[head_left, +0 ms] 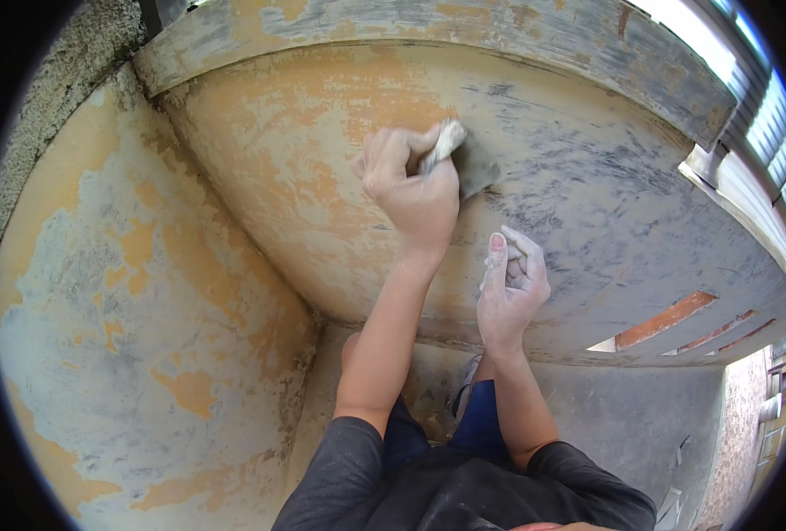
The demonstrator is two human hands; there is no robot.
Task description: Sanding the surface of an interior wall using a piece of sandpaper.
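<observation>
My left hand is closed around the pale, dusty handle of a scraper, slightly smeared by motion. Its grey flat blade points right and lies against or very close to the wall in front of me. That wall is patchy orange and cream on the left, with dark grey streaks to the right of the blade. Lower and to the right, my right hand is raised before the wall, coated in white dust. Its fingers are curled in and the thumb points up; whatever they may hold is hidden.
A side wall with flaking orange and grey patches meets the front wall in a corner on the left. Overhead runs a worn ledge. Narrow slots cut the wall at lower right. Debris lies on the concrete floor.
</observation>
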